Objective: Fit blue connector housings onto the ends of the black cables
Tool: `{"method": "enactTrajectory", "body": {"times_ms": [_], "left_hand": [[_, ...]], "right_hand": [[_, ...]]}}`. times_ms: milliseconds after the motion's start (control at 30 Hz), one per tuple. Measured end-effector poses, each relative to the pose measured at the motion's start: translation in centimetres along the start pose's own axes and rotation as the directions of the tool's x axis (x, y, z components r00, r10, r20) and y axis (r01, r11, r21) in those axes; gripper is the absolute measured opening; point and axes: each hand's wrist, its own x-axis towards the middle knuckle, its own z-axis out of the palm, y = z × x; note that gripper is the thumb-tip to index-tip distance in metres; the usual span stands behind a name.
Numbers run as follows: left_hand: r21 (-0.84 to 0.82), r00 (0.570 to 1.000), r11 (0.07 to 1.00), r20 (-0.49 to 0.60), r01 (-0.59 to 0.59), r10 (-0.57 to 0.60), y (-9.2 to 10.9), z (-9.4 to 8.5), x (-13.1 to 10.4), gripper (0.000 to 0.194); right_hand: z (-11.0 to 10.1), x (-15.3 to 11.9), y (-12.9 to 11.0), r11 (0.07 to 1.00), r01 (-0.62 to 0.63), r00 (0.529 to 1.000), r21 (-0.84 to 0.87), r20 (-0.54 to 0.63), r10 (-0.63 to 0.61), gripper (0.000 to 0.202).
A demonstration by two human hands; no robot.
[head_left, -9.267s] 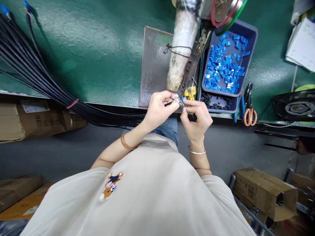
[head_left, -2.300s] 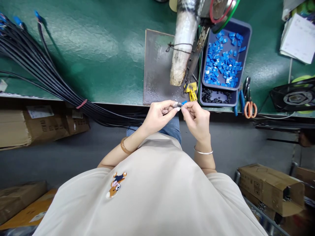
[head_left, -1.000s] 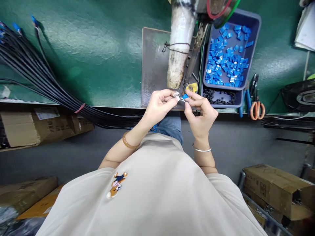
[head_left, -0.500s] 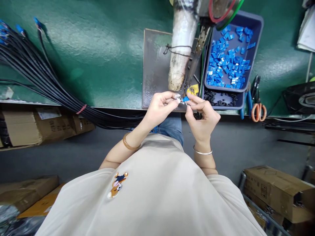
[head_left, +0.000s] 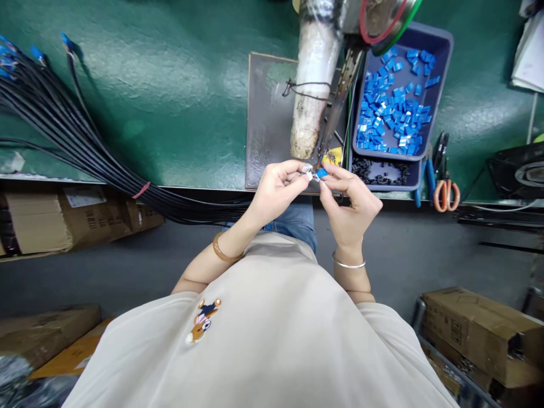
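My left hand (head_left: 278, 184) pinches a small silvery-white cable end (head_left: 306, 169) at the front edge of the dark board (head_left: 267, 113). Close on its right, my right hand (head_left: 351, 201) has its fingertips closed around a small blue connector (head_left: 322, 172), beside thin wires. The two hands nearly meet, below the tip of a wrapped white tube (head_left: 312, 102) and a thin metal arm (head_left: 338, 107). A yellow piece (head_left: 332, 156) lies just behind my right fingertips. Fine detail between the fingers is too small to tell.
A bin (head_left: 446, 73) of blue connectors stands at the right, over a tray of black parts (head_left: 380, 171). Orange-handled scissors (head_left: 446, 194) and blue-handled pliers (head_left: 430, 175) lie beside it. Black cables (head_left: 106, 164) stretch across the left table edge. Cardboard boxes (head_left: 480, 328) stand below.
My right fingertips have shifted slightly toward my left hand, and the white wire that stuck out below the blue connector shows less. My left hand has hardly moved.
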Motion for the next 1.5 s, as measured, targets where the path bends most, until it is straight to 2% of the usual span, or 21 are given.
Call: {"method": "enactTrajectory", "body": {"times_ms": [200,433,700,1067,1367,1433,1500], "left_hand": [[0.002,0.999,1.0,0.033,0.006,-0.006,-0.1,-0.2,0.0,0.01],[-0.027,0.998,0.999,0.051,0.036,-0.035,0.0,-0.2,-0.1,0.015],[-0.02,0.998,0.998,0.014,0.065,-0.064,-0.1,-0.3,-0.1,0.016],[0.178,0.996,0.981,-0.021,-0.082,0.087,0.1,-0.2,-0.3,0.015],[0.114,1.0,0.993,0.013,0.021,-0.022,-0.5,-0.3,-0.6,0.016],[0.119,0.999,0.992,0.009,0.032,-0.034,-0.5,-0.2,-0.8,0.016],[0.103,0.998,0.993,0.007,0.064,-0.065,-0.3,-0.1,-1.1,0.018]], "right_hand": [[0.1,-0.4,0.2,0.998,0.007,1.0,0.061,-0.01,-0.007,0.006],[0.3,-0.7,0.6,0.993,0.12,0.993,-0.01,-0.018,-0.12,0.011],[0.3,-0.1,0.4,0.998,0.037,0.999,0.058,0.014,-0.038,0.008],[0.2,0.3,0.1,0.998,0.028,0.999,0.06,0.032,-0.03,0.009],[-0.1,-0.4,0.3,0.997,0.077,0.994,0.022,0.075,-0.079,0.008],[-0.3,-0.5,0.2,0.998,0.046,0.997,0.043,0.061,-0.049,0.007],[-0.6,-0.6,0.1,0.996,-0.049,0.998,0.078,0.035,0.046,0.003]]}}
